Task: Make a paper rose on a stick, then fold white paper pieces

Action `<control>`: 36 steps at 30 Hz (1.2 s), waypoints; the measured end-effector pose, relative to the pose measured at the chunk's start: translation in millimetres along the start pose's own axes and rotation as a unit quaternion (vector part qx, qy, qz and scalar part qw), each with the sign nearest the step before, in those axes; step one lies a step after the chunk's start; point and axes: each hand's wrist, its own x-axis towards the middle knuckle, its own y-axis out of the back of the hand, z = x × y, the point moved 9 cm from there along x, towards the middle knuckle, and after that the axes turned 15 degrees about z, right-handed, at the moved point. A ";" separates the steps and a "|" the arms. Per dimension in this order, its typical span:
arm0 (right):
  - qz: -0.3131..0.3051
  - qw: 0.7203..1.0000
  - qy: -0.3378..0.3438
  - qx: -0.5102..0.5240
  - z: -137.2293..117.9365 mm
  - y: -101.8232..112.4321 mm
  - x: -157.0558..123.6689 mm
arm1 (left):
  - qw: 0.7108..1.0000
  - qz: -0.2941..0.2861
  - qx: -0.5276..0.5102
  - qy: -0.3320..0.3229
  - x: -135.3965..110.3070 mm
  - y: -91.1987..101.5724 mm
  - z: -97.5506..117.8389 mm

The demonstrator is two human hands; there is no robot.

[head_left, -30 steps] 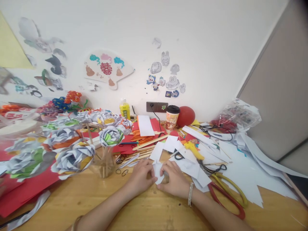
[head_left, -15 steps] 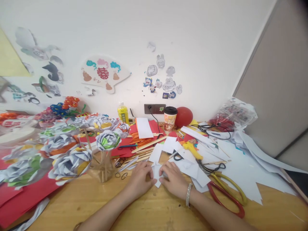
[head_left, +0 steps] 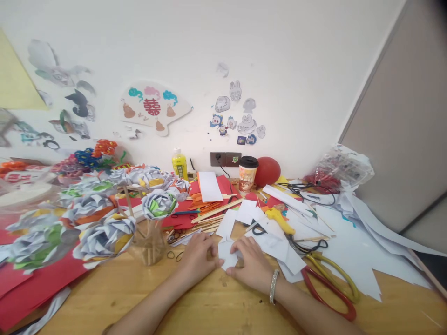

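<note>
A small folded piece of white paper (head_left: 226, 254) is between my hands, just above the wooden table (head_left: 195, 311). My left hand (head_left: 199, 255) has curled fingers, with its thumb at the paper's lower left edge. From the other side, my right hand (head_left: 252, 263) pinches the lower right of the paper between thumb and fingers. Other white paper pieces (head_left: 226, 224) lie just beyond it. To the left stands a brown cup (head_left: 149, 244) holding sticks and a white-and-green paper flower (head_left: 159, 204).
Large scissors (head_left: 331, 291) with red and yellow handles lie at right, near a yellow glue gun (head_left: 281, 219). Behind are wooden sticks (head_left: 209, 225), a lidded drink cup (head_left: 247, 179), a yellow bottle (head_left: 179, 165) and a red balloon (head_left: 268, 171). Several paper flowers (head_left: 103, 237) fill the left.
The paper has turned and shows a broader face between my hands. My left thumb has drawn slightly left, and my right thumb has shifted down to the paper's lower edge.
</note>
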 end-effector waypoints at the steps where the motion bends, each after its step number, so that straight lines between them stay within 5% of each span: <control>1: -0.002 1.000 -0.003 0.007 1.0 0.3 0.4 | 1.000 0.008 0.002 -0.004 1.1 2.8 -2.8; 9: -0.091 0.991 0.014 0.096 4.0 9.0 3.7 | 0.967 -0.035 -0.101 -0.232 -3.4 6.8 28.4; 15: -0.051 0.986 0.158 0.022 -15.9 26.1 3.8 | 0.965 -0.016 -0.052 -0.256 -8.9 6.8 32.8; 23: -0.013 0.944 0.310 -0.115 -23.0 13.4 -5.3 | 0.930 0.047 0.071 -0.358 -21.5 11.2 52.0; 28: 0.018 0.922 0.356 -0.152 -31.5 13.7 -10.6 | 0.937 0.027 0.086 -0.336 -19.3 6.8 50.0; 36: 0.018 0.978 0.182 -0.100 -15.6 13.6 -2.3 | 0.985 -0.021 -0.042 -0.164 -6.4 1.6 30.7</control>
